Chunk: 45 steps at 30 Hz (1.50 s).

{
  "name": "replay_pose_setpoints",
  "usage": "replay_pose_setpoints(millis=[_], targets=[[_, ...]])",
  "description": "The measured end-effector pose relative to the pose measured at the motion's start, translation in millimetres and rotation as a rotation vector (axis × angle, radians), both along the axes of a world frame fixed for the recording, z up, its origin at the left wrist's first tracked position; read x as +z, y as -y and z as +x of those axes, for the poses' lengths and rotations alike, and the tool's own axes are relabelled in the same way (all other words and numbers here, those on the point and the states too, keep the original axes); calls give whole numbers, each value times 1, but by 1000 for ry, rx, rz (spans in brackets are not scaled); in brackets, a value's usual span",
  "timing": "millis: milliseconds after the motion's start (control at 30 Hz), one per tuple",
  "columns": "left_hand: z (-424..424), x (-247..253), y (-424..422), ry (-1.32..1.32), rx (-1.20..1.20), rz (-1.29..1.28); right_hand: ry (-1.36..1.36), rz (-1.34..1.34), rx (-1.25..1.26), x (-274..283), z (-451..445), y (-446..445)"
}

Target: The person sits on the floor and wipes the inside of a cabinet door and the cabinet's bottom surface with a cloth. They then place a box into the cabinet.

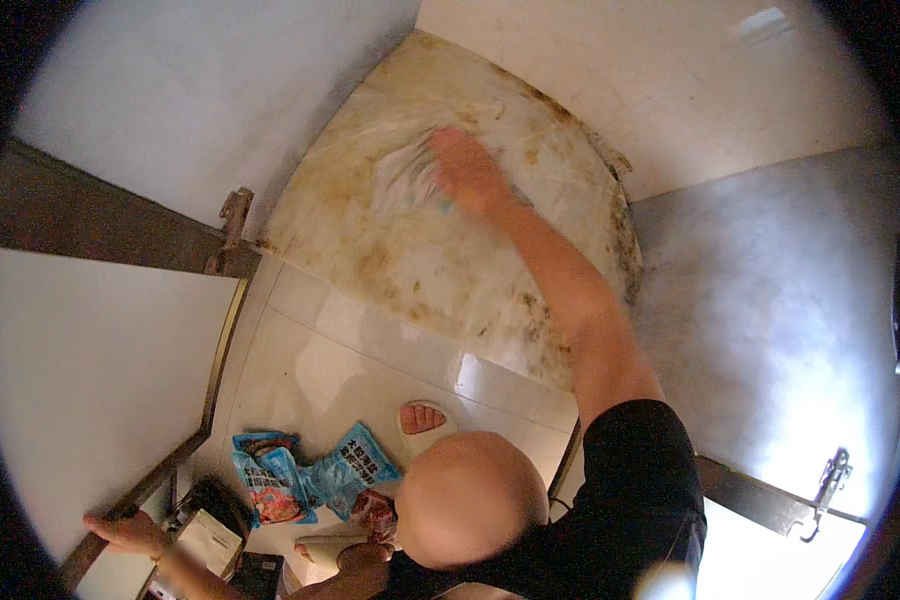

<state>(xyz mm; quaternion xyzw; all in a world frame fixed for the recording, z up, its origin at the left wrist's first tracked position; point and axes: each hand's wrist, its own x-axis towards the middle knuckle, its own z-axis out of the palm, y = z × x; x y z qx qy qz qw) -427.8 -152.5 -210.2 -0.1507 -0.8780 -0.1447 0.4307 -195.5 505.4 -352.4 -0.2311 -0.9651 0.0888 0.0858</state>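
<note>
My right hand (469, 172) is reached deep into a cabinet, motion-blurred, pressed on a crumpled pale cloth (405, 176) with dark streaks and teal spots. The cloth lies against the stained cabinet floor panel (390, 262), which carries yellow-brown patches and dark specks. Darker grime (626, 240) runs along the panel's right edge. At the lower left, my left hand (127, 531) grips the dark-framed edge of an open white cabinet door (112, 360). Blur hides how the right fingers close on the cloth.
Blue printed food pouches (274, 480) lie on the tiled floor (330, 360) near my slippered foot (422, 418) and bent knee (472, 499). Metal hinges (232, 225) sit at the left; another hinge (829, 480) is at the right. A pale box (208, 544) stands by my left forearm.
</note>
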Motion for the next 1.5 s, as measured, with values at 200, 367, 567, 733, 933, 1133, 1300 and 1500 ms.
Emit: replay_pose_setpoints(millis=[200, 367, 567, 733, 933, 1133, 1300, 1500], targets=[[34, 29, -38, 116, 231, -252, 30, 214, -736, -20, 101, -94], [24, 13, -15, -171, 238, -403, 336, 354, -528, 15, 23, -111], [18, 27, -17, -66, 184, -428, -230, 308, -332, -41, -73, -163], [28, 18, -27, 200, 67, -18, 122, 86, -493, 22, 52, -126], [28, 23, -42, 170, -27, 18, 165, 228, -574, -15, 74, -146], [7, 4, 31, 147, 84, -159, 87, 308, -319, -29, 9, -167], [27, 21, -76, 500, -114, 636, 332, 351, -427, -9, 120, -175], [31, 32, -81, 237, -130, 257, -208, 437, -452, -36, 66, -131]])
